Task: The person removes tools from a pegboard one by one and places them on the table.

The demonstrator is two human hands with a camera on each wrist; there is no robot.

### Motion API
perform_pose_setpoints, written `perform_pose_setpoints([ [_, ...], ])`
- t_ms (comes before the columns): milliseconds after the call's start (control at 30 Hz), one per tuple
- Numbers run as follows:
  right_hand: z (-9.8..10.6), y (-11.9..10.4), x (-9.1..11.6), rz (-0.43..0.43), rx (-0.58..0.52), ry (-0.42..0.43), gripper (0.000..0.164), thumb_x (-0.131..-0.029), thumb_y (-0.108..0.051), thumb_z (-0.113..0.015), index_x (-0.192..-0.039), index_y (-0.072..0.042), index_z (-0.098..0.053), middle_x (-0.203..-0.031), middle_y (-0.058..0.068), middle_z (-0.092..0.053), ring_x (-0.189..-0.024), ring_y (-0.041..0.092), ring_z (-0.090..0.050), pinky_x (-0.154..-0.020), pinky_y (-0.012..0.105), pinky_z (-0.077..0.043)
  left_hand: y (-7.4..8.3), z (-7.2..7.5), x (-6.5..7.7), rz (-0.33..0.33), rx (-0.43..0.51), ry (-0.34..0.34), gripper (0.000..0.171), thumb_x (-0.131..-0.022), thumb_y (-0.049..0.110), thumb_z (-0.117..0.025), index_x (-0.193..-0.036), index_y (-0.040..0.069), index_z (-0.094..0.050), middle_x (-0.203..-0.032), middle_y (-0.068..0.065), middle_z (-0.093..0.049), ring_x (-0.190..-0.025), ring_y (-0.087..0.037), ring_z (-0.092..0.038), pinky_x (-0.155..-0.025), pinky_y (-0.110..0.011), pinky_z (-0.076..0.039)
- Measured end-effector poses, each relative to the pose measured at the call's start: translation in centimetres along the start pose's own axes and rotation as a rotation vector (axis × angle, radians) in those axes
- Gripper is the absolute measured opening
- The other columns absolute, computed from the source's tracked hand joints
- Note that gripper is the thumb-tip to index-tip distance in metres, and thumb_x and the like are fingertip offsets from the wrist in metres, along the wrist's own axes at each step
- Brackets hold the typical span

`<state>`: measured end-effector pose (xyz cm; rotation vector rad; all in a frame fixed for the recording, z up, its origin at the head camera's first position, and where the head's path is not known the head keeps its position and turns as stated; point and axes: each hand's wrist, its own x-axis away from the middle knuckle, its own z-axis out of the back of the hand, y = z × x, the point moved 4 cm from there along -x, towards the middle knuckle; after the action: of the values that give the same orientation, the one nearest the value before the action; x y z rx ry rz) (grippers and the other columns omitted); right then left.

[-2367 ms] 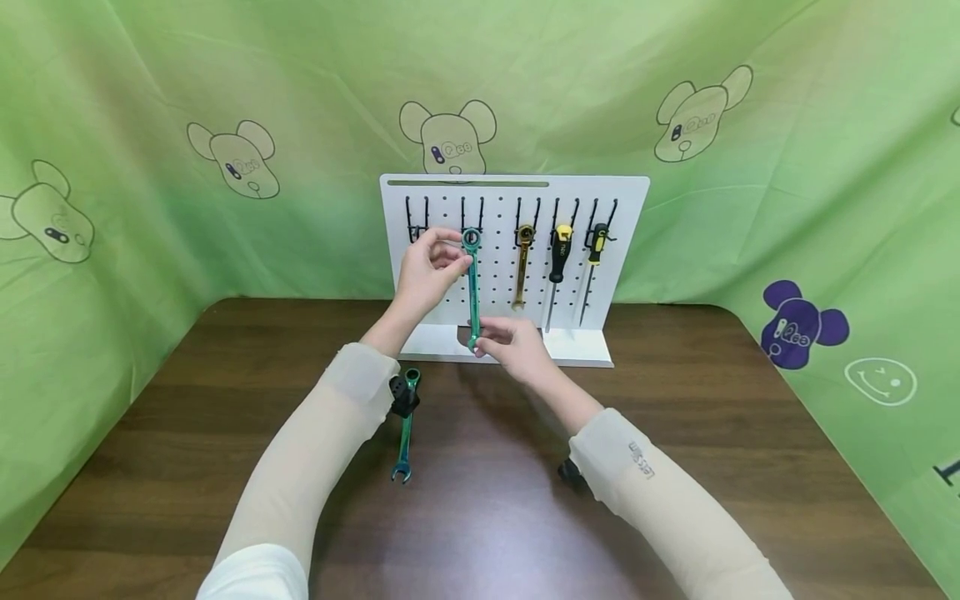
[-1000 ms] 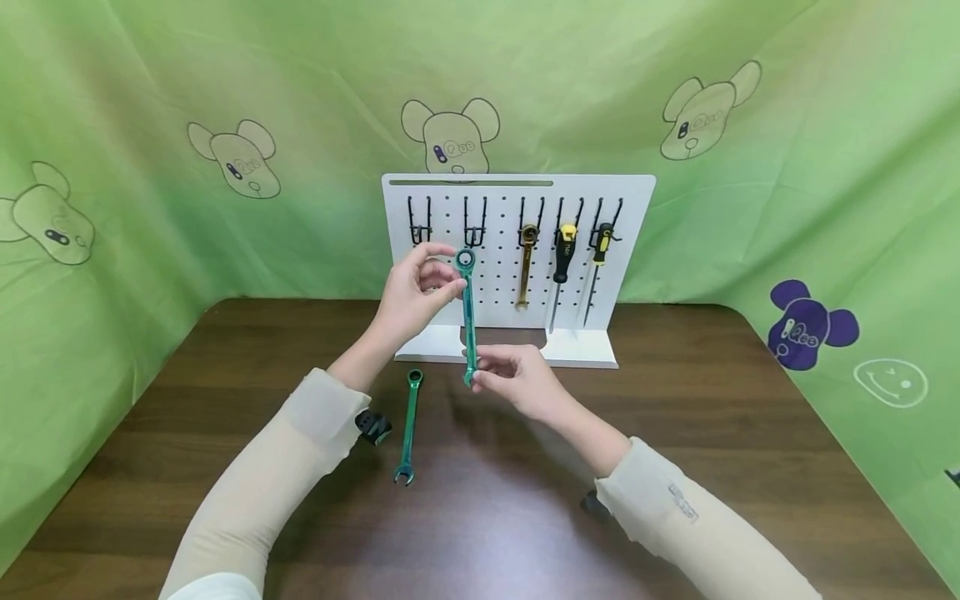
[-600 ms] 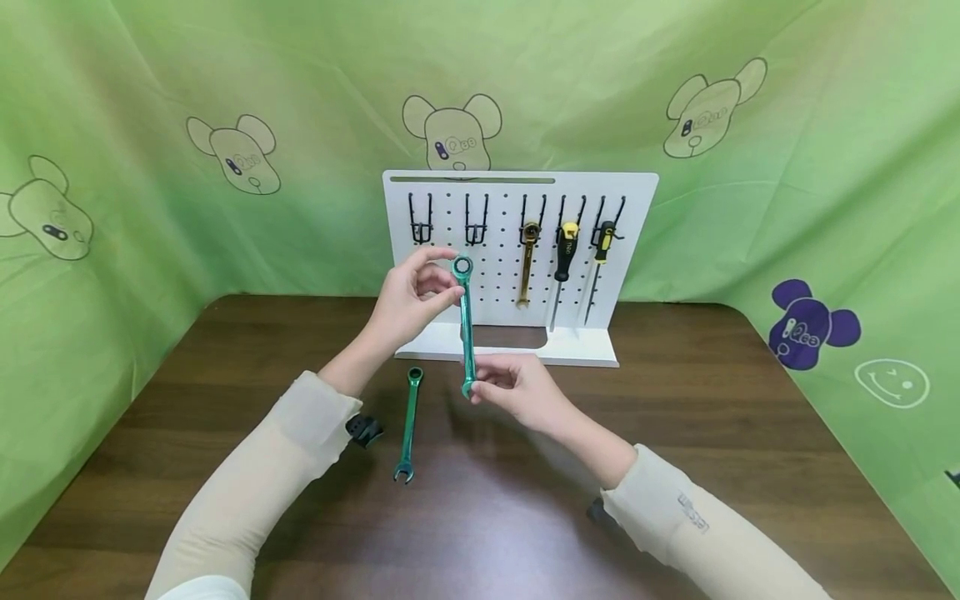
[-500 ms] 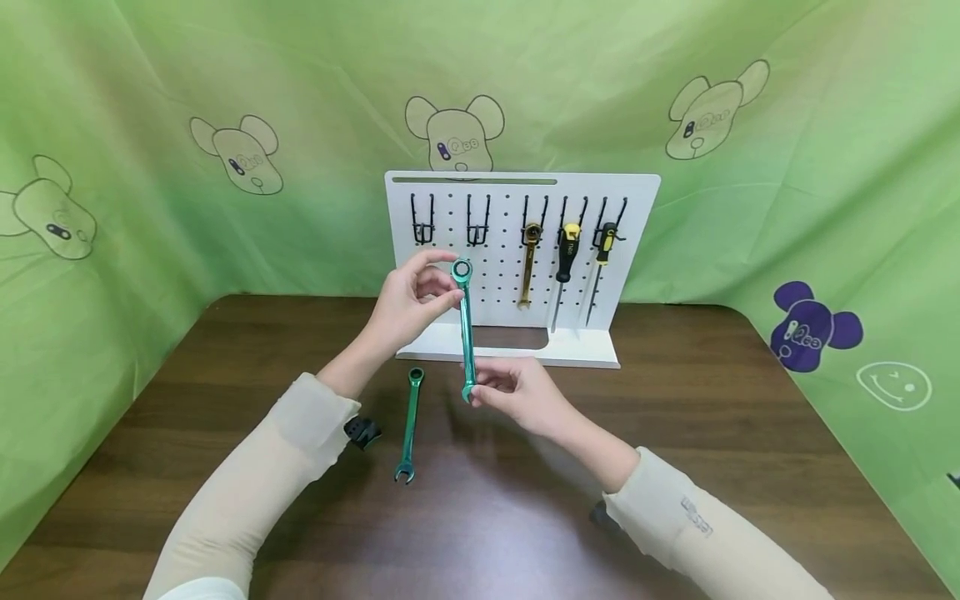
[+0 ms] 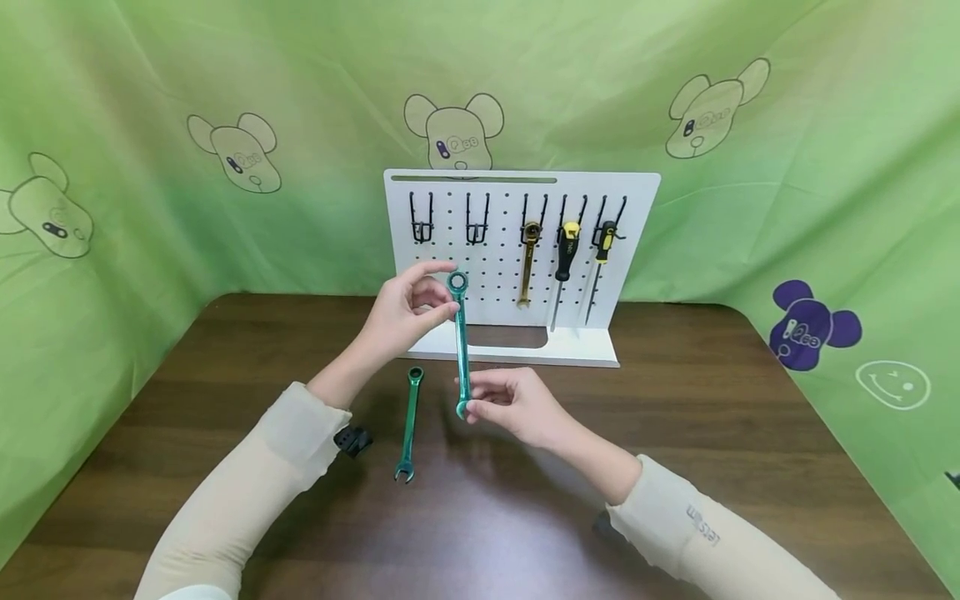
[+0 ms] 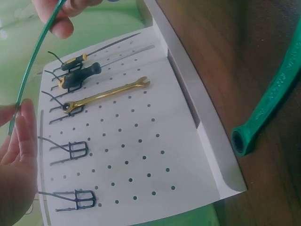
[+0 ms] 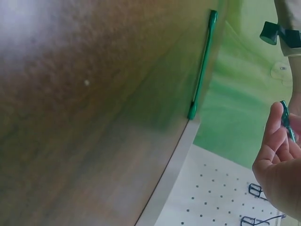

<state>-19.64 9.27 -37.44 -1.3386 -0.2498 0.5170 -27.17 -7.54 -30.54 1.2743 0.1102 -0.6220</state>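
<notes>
A green combination wrench (image 5: 461, 346) is held upright in the air between both hands, in front of the pegboard. My left hand (image 5: 408, 310) pinches it near the ring end at the top. Lower down, my right hand (image 5: 519, 406) pinches the open-jaw end between thumb and fingers. A second green wrench (image 5: 409, 427) lies on the table below the left hand, ring end toward the board. In the left wrist view the held wrench (image 6: 35, 52) appears edge-on, while the lying wrench (image 6: 275, 96) is partly cut off.
The white pegboard (image 5: 487, 283) stands at the back of the brown table (image 5: 315, 500). A gold wrench (image 5: 528, 271), a thick screwdriver (image 5: 567, 254) and a slim screwdriver (image 5: 604, 246) hang there. The left hook (image 5: 422, 229) and the second hook (image 5: 476, 229) bear no tool.
Both hands have drawn the held wrench down and away from the board, from in front of the second hook, which is now fully visible. The wrench on the table has not moved.
</notes>
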Motion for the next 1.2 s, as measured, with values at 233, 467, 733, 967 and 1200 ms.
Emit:
perform_pose_setpoints([
  [233, -0.4, 0.6, 0.6, -0.022, -0.022, -0.021, 0.032, -0.092, 0.007, -0.060, -0.122, 0.018, -0.059, -0.093, 0.034, -0.069, -0.075, 0.005, -0.070, -0.078, 0.028, -0.061, -0.9, -0.3, 0.4, 0.031, 0.024, -0.053, 0.048, -0.090, -0.004, -0.068, -0.135, -0.001, -0.054, -0.091, -0.020, -0.068, -0.076, -0.007, -0.067, -0.075, -0.020, -0.058],
  [467, -0.8, 1.0, 0.9, 0.005, 0.033, -0.059, 0.032, -0.091, 0.005, -0.064, -0.120, 0.018, -0.061, -0.089, 0.030, -0.071, -0.072, 0.007, -0.069, -0.073, 0.034, -0.062, -1.7, -0.5, 0.9, 0.065, -0.015, -0.097, 0.049, -0.090, -0.002, -0.069, -0.136, 0.001, -0.055, -0.091, -0.018, -0.069, -0.079, -0.010, -0.068, -0.078, -0.024, -0.059],
  [733, -1.1, 1.6, 1.2, -0.027, 0.057, -0.084, 0.031, -0.090, 0.004, -0.065, -0.119, 0.017, -0.062, -0.088, 0.029, -0.072, -0.077, 0.032, -0.072, -0.074, 0.038, -0.062, -2.7, -0.8, 1.3, 0.103, -0.036, -0.123, 0.046, -0.089, -0.001, -0.070, -0.133, 0.001, -0.057, -0.091, -0.018, -0.069, -0.082, -0.022, -0.071, -0.081, -0.029, -0.060],
  [967, -1.5, 2.0, 1.4, -0.022, 0.065, -0.114, 0.028, -0.089, 0.005, -0.066, -0.114, 0.018, -0.063, -0.085, 0.029, -0.072, -0.072, 0.037, -0.070, -0.070, 0.040, -0.061, -3.4, -0.9, 1.6, 0.143, -0.056, -0.144, 0.046, -0.088, -0.001, -0.072, -0.132, -0.001, -0.057, -0.091, -0.017, -0.068, -0.079, -0.015, -0.069, -0.080, -0.027, -0.060],
  [1200, -1.9, 2.4, 1.7, -0.059, 0.060, -0.140, 0.026, -0.089, 0.005, -0.064, -0.111, 0.019, -0.062, -0.085, 0.030, -0.072, -0.075, 0.043, -0.069, -0.071, 0.032, -0.061, -4.4, -1.0, 1.8, 0.191, -0.093, -0.186, 0.043, -0.087, 0.002, -0.073, -0.128, 0.000, -0.060, -0.094, -0.013, -0.066, -0.080, -0.013, -0.066, -0.077, -0.027, -0.059],
])
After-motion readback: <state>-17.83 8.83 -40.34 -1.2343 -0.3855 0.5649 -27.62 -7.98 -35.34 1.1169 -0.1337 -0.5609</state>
